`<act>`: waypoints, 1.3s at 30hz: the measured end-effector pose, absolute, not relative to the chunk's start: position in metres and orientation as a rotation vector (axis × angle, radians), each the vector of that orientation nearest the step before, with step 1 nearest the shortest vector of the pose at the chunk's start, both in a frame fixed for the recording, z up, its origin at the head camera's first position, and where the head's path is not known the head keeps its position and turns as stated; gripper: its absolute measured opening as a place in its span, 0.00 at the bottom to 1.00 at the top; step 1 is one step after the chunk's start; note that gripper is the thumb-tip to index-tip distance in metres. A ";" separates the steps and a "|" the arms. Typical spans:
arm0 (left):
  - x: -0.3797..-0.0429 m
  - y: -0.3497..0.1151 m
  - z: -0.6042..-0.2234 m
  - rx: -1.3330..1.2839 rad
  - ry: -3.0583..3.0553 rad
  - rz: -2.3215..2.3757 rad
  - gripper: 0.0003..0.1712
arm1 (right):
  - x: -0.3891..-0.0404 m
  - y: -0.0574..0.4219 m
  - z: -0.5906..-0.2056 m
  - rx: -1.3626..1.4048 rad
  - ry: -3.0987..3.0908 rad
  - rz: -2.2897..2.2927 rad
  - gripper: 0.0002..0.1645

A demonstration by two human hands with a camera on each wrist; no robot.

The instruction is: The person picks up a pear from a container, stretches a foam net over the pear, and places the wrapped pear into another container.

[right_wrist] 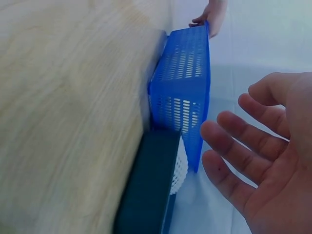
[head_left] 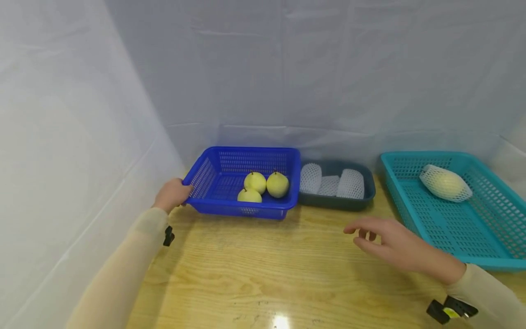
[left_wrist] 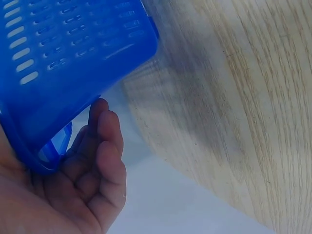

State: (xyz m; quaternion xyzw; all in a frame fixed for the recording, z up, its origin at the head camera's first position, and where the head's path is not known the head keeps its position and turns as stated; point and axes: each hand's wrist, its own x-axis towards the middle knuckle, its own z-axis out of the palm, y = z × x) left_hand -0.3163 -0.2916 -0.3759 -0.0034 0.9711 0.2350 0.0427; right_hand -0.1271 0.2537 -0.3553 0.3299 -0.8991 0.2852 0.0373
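My left hand [head_left: 171,195] grips the left rim of a blue plastic basket [head_left: 236,206]. Its fingers [left_wrist: 111,163] curl under that rim in the left wrist view. Inside the basket, toward its right side, three yellow-green pears [head_left: 277,184] lie close together. Over the table, between the dark tray and the teal basket, hovers my right hand [head_left: 394,242]; its fingers are loosely bent and nothing is in them. From the right wrist view, the right palm [right_wrist: 282,195] faces the blue basket [right_wrist: 178,83] without touching it. Whether the blue basket's left end is raised I cannot tell.
A dark green tray [head_left: 334,202] with white foam net sleeves [head_left: 350,183] stands against the blue basket's right side. At the right, a teal basket [head_left: 444,228] holds a pale yellow fruit [head_left: 445,183] in a foam net. White sheeting [head_left: 287,68] walls the wooden table [head_left: 246,269].
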 end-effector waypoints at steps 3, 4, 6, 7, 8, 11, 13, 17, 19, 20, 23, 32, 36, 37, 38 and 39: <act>-0.316 -0.290 -0.376 -0.022 2.967 0.717 0.20 | -0.136 0.246 -0.351 1.034 -2.749 0.821 0.14; -0.316 -0.290 -0.376 -0.025 2.964 0.715 0.20 | -0.139 0.243 -0.349 1.048 -2.737 0.797 0.14; -0.317 -0.290 -0.377 -0.038 2.954 0.714 0.19 | -0.146 0.236 -0.344 1.083 -2.721 0.759 0.15; -0.316 -0.289 -0.377 -0.041 2.949 0.711 0.19 | -0.150 0.233 -0.341 1.099 -2.715 0.735 0.15; -0.316 -0.288 -0.377 -0.044 2.945 0.704 0.19 | -0.153 0.229 -0.338 1.116 -2.712 0.710 0.15; -0.315 -0.288 -0.374 -0.035 2.931 0.698 0.19 | -0.165 0.217 -0.328 1.164 -2.726 0.646 0.15; -0.315 -0.287 -0.372 -0.034 2.931 0.692 0.18 | -0.173 0.208 -0.323 1.180 -2.755 0.601 0.15; -0.315 -0.287 -0.372 -0.029 2.931 0.678 0.17 | -0.190 0.192 -0.317 1.185 -2.812 0.543 0.15; -0.315 -0.286 -0.373 -0.026 2.926 0.681 0.16 | -0.198 0.184 -0.315 1.180 -2.840 0.529 0.16; -0.315 -0.286 -0.373 -0.024 2.926 0.677 0.16 | -0.203 0.180 -0.314 1.177 -2.854 0.524 0.17; -0.314 -0.284 -0.373 -0.036 2.907 0.705 0.16 | -0.216 0.170 -0.313 1.172 -2.898 0.541 0.20; -0.309 -0.281 -0.373 -0.099 2.891 0.751 0.17 | -0.254 0.145 -0.316 1.132 -2.949 0.601 0.24; -0.310 -0.281 -0.373 -0.109 2.894 0.756 0.17 | -0.269 0.134 -0.319 1.111 -2.951 0.579 0.29; -0.310 -0.281 -0.372 -0.108 2.896 0.754 0.17 | -0.273 0.132 -0.319 1.100 -2.960 0.581 0.30; -0.310 -0.281 -0.372 -0.112 2.894 0.755 0.17 | -0.277 0.130 -0.320 1.090 -2.967 0.583 0.31; -0.311 -0.281 -0.372 -0.116 2.891 0.758 0.17 | -0.281 0.128 -0.320 1.082 -2.975 0.587 0.32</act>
